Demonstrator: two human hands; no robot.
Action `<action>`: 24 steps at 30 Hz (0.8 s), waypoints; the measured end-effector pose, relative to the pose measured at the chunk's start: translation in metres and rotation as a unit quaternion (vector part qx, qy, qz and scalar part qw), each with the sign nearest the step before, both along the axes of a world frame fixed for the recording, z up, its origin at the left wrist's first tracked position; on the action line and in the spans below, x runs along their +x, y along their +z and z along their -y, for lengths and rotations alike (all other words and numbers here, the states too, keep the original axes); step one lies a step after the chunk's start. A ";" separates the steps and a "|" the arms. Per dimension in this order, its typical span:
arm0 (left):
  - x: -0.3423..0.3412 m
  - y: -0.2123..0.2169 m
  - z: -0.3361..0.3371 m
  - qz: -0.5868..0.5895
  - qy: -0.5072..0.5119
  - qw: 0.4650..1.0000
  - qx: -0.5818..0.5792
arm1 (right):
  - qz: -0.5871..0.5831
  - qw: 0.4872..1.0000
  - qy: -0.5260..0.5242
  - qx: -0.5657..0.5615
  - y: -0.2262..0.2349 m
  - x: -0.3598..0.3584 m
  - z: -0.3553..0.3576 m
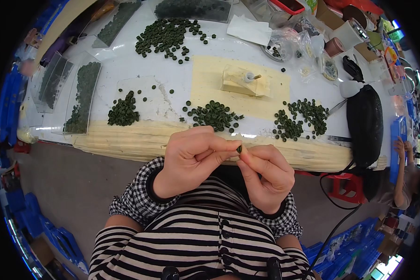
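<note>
The left hand [187, 156] and right hand [269, 179] angle inward, each pinching thumb to forefinger, fingertips close together.

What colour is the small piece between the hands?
The small piece is dark green; the head view shows it best.

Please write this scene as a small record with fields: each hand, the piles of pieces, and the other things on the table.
left hand: fingertips pinching a small dark green piece
right hand: fingertips close against the same piece; exact grip unclear
near piles: left pile, middle pile, right pile
far pile: dark green pieces, the widest spread
beyond middle pile: tape-covered block
far side: white tissue
</note>
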State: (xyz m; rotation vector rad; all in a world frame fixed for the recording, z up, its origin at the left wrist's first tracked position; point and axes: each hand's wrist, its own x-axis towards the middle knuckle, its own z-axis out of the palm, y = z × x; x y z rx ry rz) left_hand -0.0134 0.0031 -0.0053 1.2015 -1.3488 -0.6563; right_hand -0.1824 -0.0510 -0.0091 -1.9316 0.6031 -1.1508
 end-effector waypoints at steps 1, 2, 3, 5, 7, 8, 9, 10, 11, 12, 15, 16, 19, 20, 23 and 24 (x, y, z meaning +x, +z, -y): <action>-0.001 0.000 0.000 -0.004 0.006 1.000 0.003 | -0.003 1.000 -0.001 -0.001 0.000 0.000 0.000; -0.001 0.000 0.000 -0.005 0.008 1.000 0.003 | -0.005 1.000 -0.003 -0.001 0.000 0.000 0.000; -0.002 -0.001 0.000 -0.006 0.010 1.000 0.002 | -0.005 1.000 -0.004 -0.004 0.000 0.000 0.000; -0.002 0.000 0.000 -0.004 0.014 1.000 0.003 | -0.004 1.000 -0.006 -0.008 -0.001 0.001 0.000; -0.001 0.000 0.000 0.004 0.015 1.000 0.007 | -0.013 1.000 -0.009 -0.010 0.000 0.001 0.001; -0.001 -0.001 0.000 0.007 0.019 1.000 0.010 | -0.018 1.000 -0.010 -0.012 0.000 0.001 0.001; 0.000 -0.004 0.000 0.010 0.023 1.000 0.013 | -0.022 1.000 -0.015 -0.008 0.000 0.002 0.002; 0.000 -0.006 0.000 0.014 0.027 0.999 0.015 | -0.027 0.999 -0.020 -0.005 -0.001 0.004 0.002; 0.001 -0.007 0.001 0.019 0.029 0.999 0.021 | -0.031 0.999 -0.025 -0.002 -0.001 0.005 0.002; 0.003 -0.009 0.000 0.024 0.032 0.999 0.026 | -0.037 0.999 -0.028 -0.026 -0.002 0.005 0.004; 0.008 -0.004 0.000 0.076 0.073 0.994 0.033 | -0.061 0.991 -0.065 -0.098 -0.004 0.006 0.014; 0.011 -0.002 0.000 0.100 0.094 0.990 0.034 | -0.074 0.985 -0.096 -0.120 -0.005 0.003 0.019; 0.025 -0.003 -0.001 0.180 0.155 0.971 0.032 | -0.133 0.959 -0.187 -0.166 -0.006 -0.008 0.032; 0.028 -0.005 -0.002 0.179 0.168 0.969 0.039 | -0.157 0.950 -0.210 -0.171 -0.005 -0.012 0.036; 0.032 -0.009 -0.002 0.180 0.179 0.966 0.049 | -0.214 0.928 -0.249 -0.179 -0.005 -0.018 0.043; 0.032 -0.009 -0.003 0.147 0.180 0.970 0.067 | -0.233 0.922 -0.251 -0.181 -0.006 -0.019 0.045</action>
